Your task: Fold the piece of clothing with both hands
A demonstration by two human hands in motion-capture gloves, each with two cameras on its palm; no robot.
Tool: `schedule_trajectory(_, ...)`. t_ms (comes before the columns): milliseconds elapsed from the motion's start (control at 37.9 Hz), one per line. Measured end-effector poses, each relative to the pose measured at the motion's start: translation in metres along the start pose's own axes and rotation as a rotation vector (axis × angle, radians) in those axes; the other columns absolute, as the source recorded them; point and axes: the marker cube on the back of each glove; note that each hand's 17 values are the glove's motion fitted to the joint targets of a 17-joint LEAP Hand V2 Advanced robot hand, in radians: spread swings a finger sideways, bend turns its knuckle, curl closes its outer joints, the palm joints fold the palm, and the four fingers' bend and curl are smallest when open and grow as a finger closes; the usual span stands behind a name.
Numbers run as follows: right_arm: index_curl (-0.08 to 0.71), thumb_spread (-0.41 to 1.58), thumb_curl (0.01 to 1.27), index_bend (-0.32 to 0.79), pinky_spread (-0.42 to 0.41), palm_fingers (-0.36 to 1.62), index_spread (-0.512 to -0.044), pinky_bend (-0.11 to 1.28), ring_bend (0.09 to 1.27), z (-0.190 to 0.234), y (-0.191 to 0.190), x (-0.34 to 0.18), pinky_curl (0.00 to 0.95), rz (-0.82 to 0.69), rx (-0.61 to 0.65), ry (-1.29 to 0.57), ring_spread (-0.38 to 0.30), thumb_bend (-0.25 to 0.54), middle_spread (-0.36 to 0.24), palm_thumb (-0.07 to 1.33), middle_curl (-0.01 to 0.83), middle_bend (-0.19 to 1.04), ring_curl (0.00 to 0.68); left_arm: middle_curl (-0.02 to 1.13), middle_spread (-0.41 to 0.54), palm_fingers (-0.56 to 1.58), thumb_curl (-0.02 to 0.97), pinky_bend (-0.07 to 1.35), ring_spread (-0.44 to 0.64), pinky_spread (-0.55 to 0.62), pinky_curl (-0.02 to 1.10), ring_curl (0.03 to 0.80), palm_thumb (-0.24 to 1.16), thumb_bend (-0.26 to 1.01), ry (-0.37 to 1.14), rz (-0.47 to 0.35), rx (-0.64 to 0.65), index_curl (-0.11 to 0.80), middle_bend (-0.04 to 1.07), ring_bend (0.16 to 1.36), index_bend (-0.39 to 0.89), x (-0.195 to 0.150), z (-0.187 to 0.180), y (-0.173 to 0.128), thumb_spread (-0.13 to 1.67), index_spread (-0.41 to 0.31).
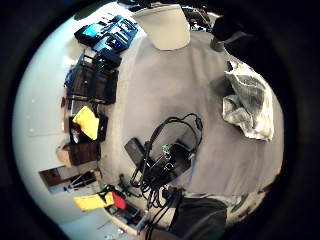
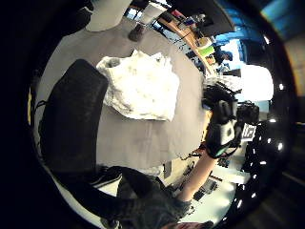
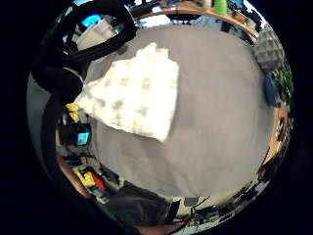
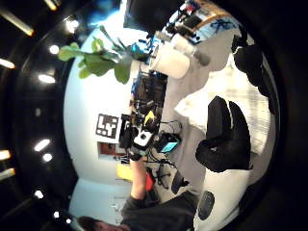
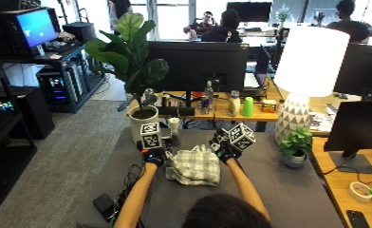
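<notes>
Grey felt-like covering spreads across the table [image 5: 281, 190], with a potted plant [image 5: 132, 52], a white lamp [image 5: 309, 57] and monitors beyond its far edge; on it, between the two raised forearms, lies the piece of clothing [image 5: 193, 167], a pale checked cloth already bunched into a rough, rumpled rectangle; it looks light, soft and limp, likely to sag and slide on itself, so I judge the sensible hold is a pinch at two corners or along one edge, one hand per side, keeping the layers together; the left hand [image 5: 153, 154] hovers just beside the cloth's left edge, the right hand [image 5: 226, 151] just above its far right corner, both lifted off the table and apart from the fabric; neither grips anything; whether the fingers are spread or curled I cannot tell for either hand.
</notes>
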Motion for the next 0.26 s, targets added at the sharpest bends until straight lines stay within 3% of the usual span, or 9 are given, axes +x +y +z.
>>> schedule_trajectory(79, 0.252, 1.18, 0.53, 0.10, -0.057, 0.93, -0.194, 0.49, 0.51, -0.016, 0.000, 0.015, 0.405, 0.061, 0.041, 0.074, -0.109, -0.003, -0.037, 0.90, 0.475, 0.30, 0.429, 0.29, 0.042, 0.42, 0.170, 0.28, 0.07, 0.20, 0.35, 0.337, 0.14, -0.01, -0.008, -0.003, -0.005, 0.386, 0.14, 0.55, 0.17, 0.002, -0.001, 0.002, 1.44, -0.102)
schedule_trajectory(264, 0.255, 1.24, 0.51, 0.11, -0.039, 0.95, -0.193, 0.44, 0.49, -0.044, 0.037, -0.011, 0.393, 0.104, 0.041, 0.106, -0.104, -0.005, -0.035, 0.91, 0.469, 0.29, 0.424, 0.28, 0.048, 0.42, 0.166, 0.27, 0.07, 0.20, 0.35, 0.337, 0.14, -0.01, -0.016, 0.008, 0.011, 0.388, 0.14, 0.55, 0.17, 0.008, -0.004, -0.006, 1.44, -0.102)
